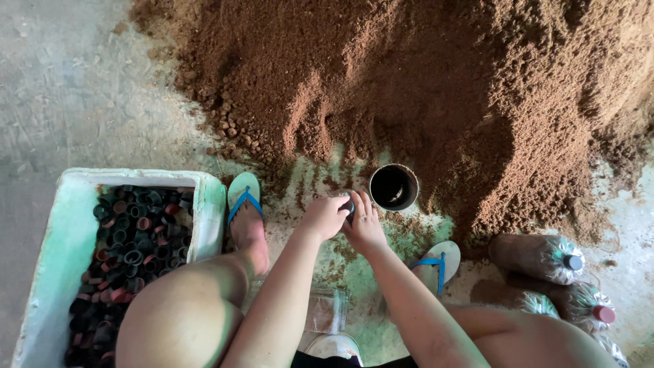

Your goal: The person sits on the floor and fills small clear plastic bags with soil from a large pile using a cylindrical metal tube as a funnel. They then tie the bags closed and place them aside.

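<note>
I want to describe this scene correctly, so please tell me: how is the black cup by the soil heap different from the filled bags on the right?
The black cup stands upright with an open, nearly empty mouth; the filled bags lie on their sides, packed with brown material. The cup is dark and opaque; the bags are clear plastic, closed with small caps. The cup sits near the hands; the bags lie apart. Both rest on the floor beside the soil heap.

Reddish-brown substrate (422,82) is showing beside a black cylinder (393,187), blue-strapped pale green flip-flops (244,197), and black and red rings (129,252) filling a white foam box (48,272).
</note>
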